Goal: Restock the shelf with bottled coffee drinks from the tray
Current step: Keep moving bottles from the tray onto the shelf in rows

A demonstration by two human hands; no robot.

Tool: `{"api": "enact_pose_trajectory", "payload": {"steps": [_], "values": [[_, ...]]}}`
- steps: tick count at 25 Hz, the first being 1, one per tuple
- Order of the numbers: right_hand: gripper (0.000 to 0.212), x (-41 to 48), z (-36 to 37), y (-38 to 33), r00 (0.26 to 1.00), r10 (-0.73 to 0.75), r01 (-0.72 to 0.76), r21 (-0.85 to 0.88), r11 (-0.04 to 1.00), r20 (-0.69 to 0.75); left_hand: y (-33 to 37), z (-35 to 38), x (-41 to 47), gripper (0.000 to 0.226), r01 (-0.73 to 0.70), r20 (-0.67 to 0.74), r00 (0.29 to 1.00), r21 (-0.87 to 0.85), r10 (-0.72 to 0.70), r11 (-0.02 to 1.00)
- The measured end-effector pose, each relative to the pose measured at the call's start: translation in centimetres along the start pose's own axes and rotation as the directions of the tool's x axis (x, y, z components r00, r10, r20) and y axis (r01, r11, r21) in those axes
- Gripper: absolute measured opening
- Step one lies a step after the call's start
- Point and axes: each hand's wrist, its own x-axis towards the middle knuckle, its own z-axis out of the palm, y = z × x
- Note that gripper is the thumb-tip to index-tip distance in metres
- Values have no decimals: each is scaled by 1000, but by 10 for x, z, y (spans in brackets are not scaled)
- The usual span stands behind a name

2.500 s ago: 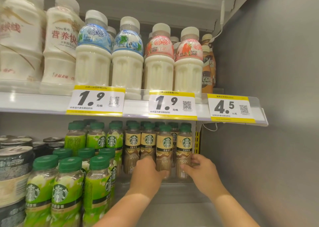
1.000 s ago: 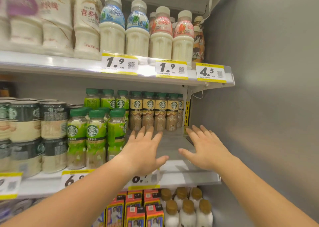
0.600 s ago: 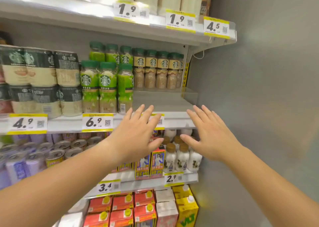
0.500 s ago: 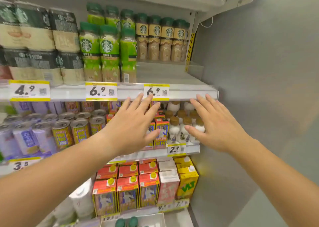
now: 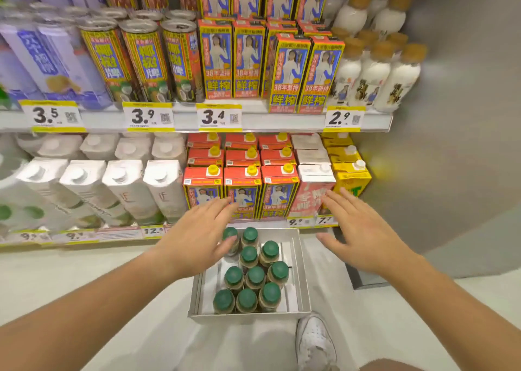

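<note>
A white cardboard tray (image 5: 299,260) lies on the pale floor in front of the shelving. Several coffee bottles with green caps (image 5: 255,276) stand upright inside it. My left hand (image 5: 197,238) hovers over the tray's far left corner, fingers spread, its thumb close to the nearest cap. To the right of the tray, my right hand (image 5: 358,235) is held flat and spread above the floor. Neither hand holds anything. The shelf with the coffee drinks is out of view above.
Lower shelves hold red juice cartons (image 5: 242,193), white cartons (image 5: 127,190), cans (image 5: 146,60) and white bottles (image 5: 375,80), with yellow price tags (image 5: 218,117) along the edges. A grey side wall (image 5: 451,117) stands at right. A white sneaker (image 5: 314,342) sits just before the tray.
My view has dropped from the coffee shelf down to the floor tray. Both open hands have come away from the shelf and lowered toward the tray.
</note>
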Motion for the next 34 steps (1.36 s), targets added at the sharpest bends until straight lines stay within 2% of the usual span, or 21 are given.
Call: {"api": "enact_pose_trajectory", "payload": {"steps": [2, 5, 8, 11, 14, 16, 18, 22, 26, 30, 34], "values": [[78, -2, 49, -3, 995, -12, 9, 37, 999, 100, -14, 49, -18, 62, 121, 111, 988, -142, -105, 982], [76, -5, 111, -7, 974, -18, -13, 135, 991, 226, -32, 113, -34, 61, 292, 337, 922, -279, -192, 915], [72, -7, 146, -11, 956, -9, -68, 251, 966, 292, -39, 150, -36, 71, 385, 492, 849, -328, -192, 863], [71, -6, 172, -18, 936, 13, -156, 381, 911, 351, -40, 177, -24, 61, 417, 561, 816, -407, -138, 812], [63, -8, 184, -25, 928, 19, -216, 499, 840, 371, -39, 188, -13, 42, 468, 570, 816, -554, -96, 688], [56, -8, 189, -28, 935, 43, -242, 543, 804, 352, -39, 189, -11, 42, 516, 565, 820, -655, -96, 552], [51, -5, 193, -30, 936, 90, -280, 565, 776, 341, -37, 190, -12, 45, 534, 559, 823, -703, -98, 470], [47, -2, 198, -35, 924, 190, -363, 603, 710, 332, -29, 199, -8, 49, 560, 549, 819, -697, -169, 448], [40, 5, 202, -33, 902, 301, -431, 640, 636, 309, -24, 211, -8, 51, 521, 437, 853, -689, -285, 503], [45, 12, 213, -33, 888, 300, -459, 655, 600, 348, -20, 221, -7, 50, 550, 441, 832, -732, -336, 402], [41, 10, 217, -38, 892, 294, -452, 673, 585, 343, -23, 217, -8, 41, 539, 402, 831, -751, -384, 382]]}}
